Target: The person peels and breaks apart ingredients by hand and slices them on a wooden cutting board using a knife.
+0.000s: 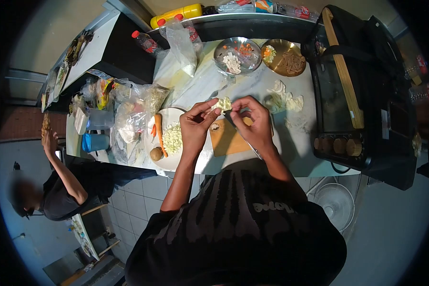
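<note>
My left hand point(199, 119) pinches a pale, crinkled vegetable piece point(221, 104), cabbage or cauliflower by its look, above the wooden cutting board point(226, 145). Close on its right, my right hand point(253, 121) grips a knife point(240, 131), partly hidden by the fingers, its dark end near the piece. On the board lies a small round bit point(215, 127). Left of my left hand, a white plate point(171, 164) holds pale diced vegetable point(172, 139), a carrot point(158, 131) and a brown round vegetable point(156, 153). More pale pieces point(291, 102) lie right of my right hand.
Two metal plates of cut food, one silver point(218, 47) and one gold-toned point(300, 52), stand at the back. A black oven point(338, 95) borders the right side. Plastic bags point(133, 114) and a blue cup point(94, 142) crowd the left. Another person point(64, 188) stands at left.
</note>
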The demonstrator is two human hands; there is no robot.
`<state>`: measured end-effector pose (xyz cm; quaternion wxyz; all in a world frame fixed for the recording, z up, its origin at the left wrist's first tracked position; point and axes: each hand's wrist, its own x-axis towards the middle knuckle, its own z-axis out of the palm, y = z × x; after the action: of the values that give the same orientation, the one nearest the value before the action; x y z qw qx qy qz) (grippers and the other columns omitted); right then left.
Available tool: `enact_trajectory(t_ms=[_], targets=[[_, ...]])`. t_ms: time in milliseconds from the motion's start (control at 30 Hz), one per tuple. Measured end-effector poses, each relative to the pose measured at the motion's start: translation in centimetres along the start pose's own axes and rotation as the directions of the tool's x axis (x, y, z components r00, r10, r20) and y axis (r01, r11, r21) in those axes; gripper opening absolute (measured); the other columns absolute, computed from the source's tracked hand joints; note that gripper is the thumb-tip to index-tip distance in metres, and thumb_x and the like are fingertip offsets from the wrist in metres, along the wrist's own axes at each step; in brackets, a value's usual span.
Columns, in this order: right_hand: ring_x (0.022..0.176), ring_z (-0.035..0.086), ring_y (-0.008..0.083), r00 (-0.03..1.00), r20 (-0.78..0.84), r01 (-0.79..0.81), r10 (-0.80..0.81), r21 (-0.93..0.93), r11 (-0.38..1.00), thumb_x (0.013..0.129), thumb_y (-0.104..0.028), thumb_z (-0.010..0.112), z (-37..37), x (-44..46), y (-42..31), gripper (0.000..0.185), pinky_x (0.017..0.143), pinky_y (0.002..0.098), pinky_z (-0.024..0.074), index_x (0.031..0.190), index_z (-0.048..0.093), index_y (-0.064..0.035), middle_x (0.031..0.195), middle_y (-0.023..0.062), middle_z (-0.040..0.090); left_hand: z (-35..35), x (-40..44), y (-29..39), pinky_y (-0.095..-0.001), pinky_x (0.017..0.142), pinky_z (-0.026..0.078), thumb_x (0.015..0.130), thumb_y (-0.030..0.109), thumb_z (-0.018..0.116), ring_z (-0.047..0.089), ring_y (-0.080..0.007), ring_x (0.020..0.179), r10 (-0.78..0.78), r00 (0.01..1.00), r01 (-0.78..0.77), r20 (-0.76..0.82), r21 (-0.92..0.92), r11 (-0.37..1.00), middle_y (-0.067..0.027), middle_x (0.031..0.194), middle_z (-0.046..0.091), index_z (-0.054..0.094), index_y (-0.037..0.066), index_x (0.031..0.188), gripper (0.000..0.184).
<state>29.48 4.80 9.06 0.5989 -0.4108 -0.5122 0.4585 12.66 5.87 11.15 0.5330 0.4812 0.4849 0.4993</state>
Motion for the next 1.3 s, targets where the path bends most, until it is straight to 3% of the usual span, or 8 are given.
enact_trajectory(t_ms=[200, 267, 333, 567, 633, 733, 967, 1300], targets=[[0.086, 0.064, 0.0099, 0.997, -0.008, -0.083, 0.083, -0.053, 0.995, 0.086, -0.011, 0.078, 0.2, 0.3, -0.2, 0.022, 0.072, 0.0257, 0.0534, 0.103, 0.068, 0.0001, 0.093, 0.0051, 0.068, 1.1, -0.6, 0.1, -0.0226, 0.081, 0.052, 0.084, -0.005, 0.076, 0.062, -0.0087, 0.089, 0.062, 0.998, -0.063, 0.017, 0.053, 0.997, -0.0052, 0.101, 0.067, 0.070, -0.003, 0.117, 0.033], [0.087, 0.065, 0.0101, 0.993, 0.002, -0.121, 0.122, -0.074, 0.990, 0.087, -0.010, 0.077, -0.1, 0.1, 0.1, 0.021, 0.073, 0.0255, 0.0538, 0.101, 0.068, 0.0009, 0.094, 0.0054, 0.067, 1.5, -0.8, 0.2, -0.0233, 0.083, 0.052, 0.084, -0.006, 0.075, 0.064, -0.0100, 0.091, 0.055, 0.996, -0.048, 0.076, -0.093, 0.995, -0.0056, 0.102, 0.069, 0.066, -0.005, 0.120, 0.037], [0.090, 0.067, 0.0110, 0.981, 0.083, -0.182, 0.173, 0.116, 0.976, 0.088, -0.005, 0.074, -0.3, 0.1, 0.6, 0.016, 0.075, 0.0248, 0.0545, 0.100, 0.068, 0.0031, 0.097, 0.0060, 0.066, 1.4, -0.7, 0.3, -0.0240, 0.084, 0.053, 0.085, -0.007, 0.074, 0.065, -0.0106, 0.092, 0.052, 0.994, -0.042, 0.098, -0.102, 0.994, -0.0066, 0.104, 0.070, 0.065, -0.005, 0.122, 0.038], [0.091, 0.066, 0.0102, 0.996, 0.039, -0.091, 0.085, 0.185, 0.978, 0.089, -0.002, 0.072, -0.3, -0.3, 1.6, 0.014, 0.075, 0.0237, 0.0554, 0.099, 0.066, 0.0047, 0.098, 0.0050, 0.065, 0.1, -0.8, -1.2, -0.0256, 0.084, 0.053, 0.089, -0.004, 0.070, 0.066, -0.0107, 0.090, -0.047, 0.989, 0.063, 0.142, -0.109, 0.992, -0.0085, 0.103, 0.072, 0.068, -0.003, 0.116, 0.027], [0.090, 0.064, 0.0086, 0.946, 0.201, -0.302, 0.253, 0.273, 0.914, 0.090, -0.001, 0.071, -1.0, -0.2, 1.8, 0.014, 0.075, 0.0234, 0.0559, 0.101, 0.064, 0.0029, 0.098, 0.0043, 0.064, -0.5, -0.5, -2.0, -0.0260, 0.083, 0.054, 0.090, -0.003, 0.070, 0.066, -0.0106, 0.090, -0.067, 0.989, 0.083, 0.133, -0.116, 0.990, -0.0084, 0.102, 0.072, 0.069, -0.003, 0.114, 0.025], [0.087, 0.062, 0.0076, 0.933, 0.189, -0.352, 0.306, 0.299, 0.887, 0.090, 0.000, 0.070, -1.1, -0.4, 1.5, 0.016, 0.075, 0.0237, 0.0563, 0.103, 0.062, 0.0008, 0.099, 0.0044, 0.064, -0.6, -0.4, -2.3, -0.0273, 0.080, 0.056, 0.091, -0.001, 0.068, 0.066, -0.0100, 0.088, -0.100, 0.989, 0.117, 0.109, -0.155, 0.981, -0.0074, 0.099, 0.072, 0.069, -0.002, 0.109, 0.018], [0.089, 0.062, 0.0075, 0.965, 0.106, -0.261, 0.241, 0.246, 0.934, 0.090, 0.005, 0.066, -0.1, -0.5, 2.8, 0.015, 0.074, 0.0231, 0.0554, 0.103, 0.060, 0.0004, 0.098, 0.0035, 0.062, -0.3, -0.7, -3.6, -0.0291, 0.082, 0.056, 0.095, 0.000, 0.061, 0.064, -0.0106, 0.087, -0.012, 0.996, 0.027, 0.088, -0.168, 0.986, -0.0030, 0.090, 0.065, 0.066, 0.001, 0.098, 0.006], [0.093, 0.061, 0.0075, 0.935, 0.274, -0.286, 0.224, 0.210, 0.935, 0.088, 0.003, 0.070, 1.1, -0.4, 3.1, 0.021, 0.083, 0.0233, 0.0519, 0.105, 0.058, -0.0002, 0.100, 0.0024, 0.062, -2.4, -0.9, -4.2, -0.0223, 0.072, 0.051, 0.089, -0.001, 0.072, 0.064, -0.0078, 0.082, 0.045, 0.987, -0.022, 0.151, -0.153, 0.988, -0.0038, 0.088, 0.068, 0.056, 0.004, 0.094, 0.017]])
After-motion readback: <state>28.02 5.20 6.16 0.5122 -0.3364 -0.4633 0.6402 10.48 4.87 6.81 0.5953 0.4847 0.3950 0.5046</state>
